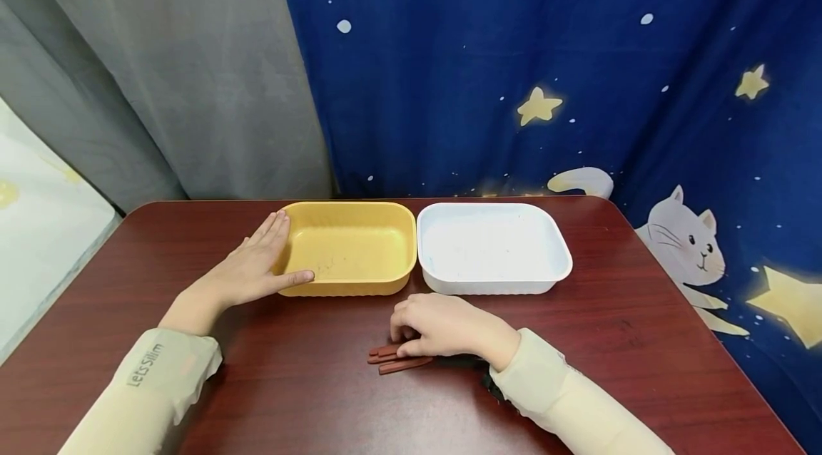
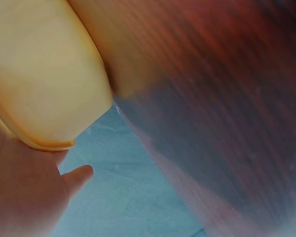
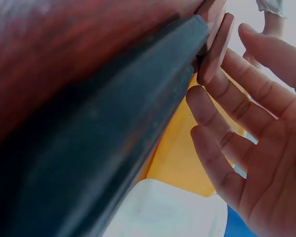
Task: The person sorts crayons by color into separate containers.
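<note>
My left hand [image 1: 253, 266] lies with straight fingers along the left side of a yellow plastic tray [image 1: 349, 289], its thumb across the front corner. In the left wrist view the palm sits against the tray's rim [image 2: 49, 146]. Over several slim reddish-brown handle-like pieces [image 1: 403, 366] on the table, my right hand [image 1: 443, 326] hovers low with loosely bent fingers. The right wrist view has its fingertips right at one brown end [image 3: 218, 52], with the thumb apart from it. Long dark parts [image 3: 103, 108] run back from these ends, largely hidden under the hand in the head view.
A white plastic tray [image 1: 494, 287] stands right beside the yellow one, both near the far edge of the dark red wooden table [image 1: 308, 384]. Behind the table hang a grey curtain [image 1: 212, 70] and a blue curtain [image 1: 449, 70] with stars and a cat.
</note>
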Demonstrator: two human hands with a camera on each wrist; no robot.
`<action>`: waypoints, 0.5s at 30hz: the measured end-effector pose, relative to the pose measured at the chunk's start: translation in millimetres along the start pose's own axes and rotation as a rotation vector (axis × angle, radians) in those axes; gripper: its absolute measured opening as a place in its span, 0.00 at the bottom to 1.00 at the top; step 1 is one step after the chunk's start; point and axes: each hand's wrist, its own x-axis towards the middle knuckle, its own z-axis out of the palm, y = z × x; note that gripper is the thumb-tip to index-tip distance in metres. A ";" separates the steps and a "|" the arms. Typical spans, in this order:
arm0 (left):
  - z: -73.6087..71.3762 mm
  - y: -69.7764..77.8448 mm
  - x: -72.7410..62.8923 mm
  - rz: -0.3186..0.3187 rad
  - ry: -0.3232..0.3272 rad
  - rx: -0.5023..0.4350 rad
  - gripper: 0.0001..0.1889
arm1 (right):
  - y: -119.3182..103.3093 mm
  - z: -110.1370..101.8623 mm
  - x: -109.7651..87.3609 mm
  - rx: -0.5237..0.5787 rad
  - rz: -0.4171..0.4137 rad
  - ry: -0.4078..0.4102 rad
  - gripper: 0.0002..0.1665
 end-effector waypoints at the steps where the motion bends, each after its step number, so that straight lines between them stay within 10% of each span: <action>1: 0.1 0.0 -0.1 0.000 0.000 0.002 0.60 | -0.1 -0.1 0.2 0.003 0.005 -0.008 0.06; 15: 1.0 0.3 -0.4 0.008 0.005 0.008 0.60 | 3.0 2.5 4.6 0.031 0.026 -0.046 0.03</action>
